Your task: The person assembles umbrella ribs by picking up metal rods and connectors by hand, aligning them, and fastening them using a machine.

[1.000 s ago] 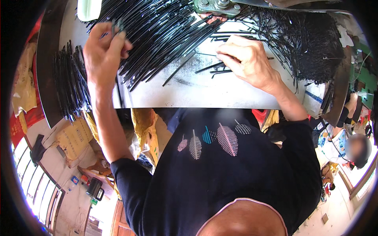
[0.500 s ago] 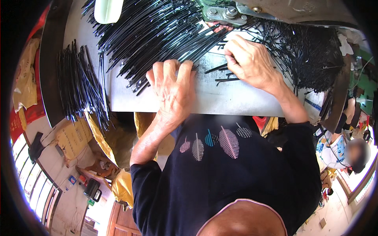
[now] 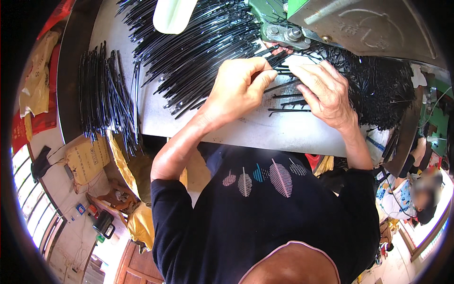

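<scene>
My left hand (image 3: 240, 89) is over the metal tabletop, thumb and forefinger pinched together beside the ends of the black rods. What it pinches, if anything, is too small to make out. Just right of it my right hand (image 3: 327, 93) hovers palm down, its fingers stretched toward the left hand and the thumb apart from them. A few loose black rods (image 3: 287, 110) lie under and beside its fingertips. A broad slanting pile of thin black rods (image 3: 194, 57) fills the table beyond my left hand. Their small end fittings are hard to see.
A green machine with bolted metal parts (image 3: 292, 35) stands at the far edge, under a grey metal cover (image 3: 369, 26). A dense heap of black rods (image 3: 378, 90) lies right, another bundle (image 3: 106, 94) left. A pale scoop-shaped piece (image 3: 174, 16) rests on the pile. Another person (image 3: 402, 194) sits at far right.
My left hand has lifted from the pile's near edge and moved right and away from me, its fingers now pinched. My right hand has shifted right and its fingers have spread.
</scene>
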`<state>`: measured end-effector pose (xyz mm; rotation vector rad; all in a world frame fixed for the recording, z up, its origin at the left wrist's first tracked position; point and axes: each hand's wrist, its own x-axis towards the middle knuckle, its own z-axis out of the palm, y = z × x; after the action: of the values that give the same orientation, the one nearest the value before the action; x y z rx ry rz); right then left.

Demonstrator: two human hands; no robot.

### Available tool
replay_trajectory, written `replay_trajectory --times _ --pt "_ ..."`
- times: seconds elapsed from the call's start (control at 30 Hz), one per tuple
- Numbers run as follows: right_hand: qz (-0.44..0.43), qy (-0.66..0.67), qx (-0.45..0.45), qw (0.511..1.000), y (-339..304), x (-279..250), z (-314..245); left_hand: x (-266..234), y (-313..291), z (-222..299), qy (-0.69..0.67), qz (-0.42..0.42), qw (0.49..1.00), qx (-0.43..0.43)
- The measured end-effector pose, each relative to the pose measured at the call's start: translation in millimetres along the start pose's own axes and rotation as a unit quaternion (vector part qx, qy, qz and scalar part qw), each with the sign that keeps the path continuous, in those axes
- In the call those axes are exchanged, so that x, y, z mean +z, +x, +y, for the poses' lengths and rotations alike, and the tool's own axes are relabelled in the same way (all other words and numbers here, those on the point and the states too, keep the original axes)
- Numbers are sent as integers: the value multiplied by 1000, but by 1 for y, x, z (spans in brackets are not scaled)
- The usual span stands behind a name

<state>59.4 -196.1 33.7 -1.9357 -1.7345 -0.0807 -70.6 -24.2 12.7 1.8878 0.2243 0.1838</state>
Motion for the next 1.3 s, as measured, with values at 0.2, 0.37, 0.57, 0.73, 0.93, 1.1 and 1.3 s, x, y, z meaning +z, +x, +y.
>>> replay_trajectory --times 0.2,0.37,0.57,0.73,0.93,1.1,1.3 --pt "-3 13 51 999 -2 4 -9 -1 9 8 -120 -100 986 -56" --pt "41 97 92 990 4 11 -11 -5 22 9 75 -7 997 30" --pt "52 188 253 948 2 29 -4 -22 58 -12 483 221 825 191" --pt "89 330 327 881 1 39 -3 -24 67 -22 427 299 788 327" --pt "111 395 356 839 8 36 -4 9 53 -20 297 208 890 276" --pt "116 412 368 826 12 34 -5 14 53 -19 237 217 917 235" --pt "130 410 379 819 13 38 0 19 55 -20 177 205 940 206"
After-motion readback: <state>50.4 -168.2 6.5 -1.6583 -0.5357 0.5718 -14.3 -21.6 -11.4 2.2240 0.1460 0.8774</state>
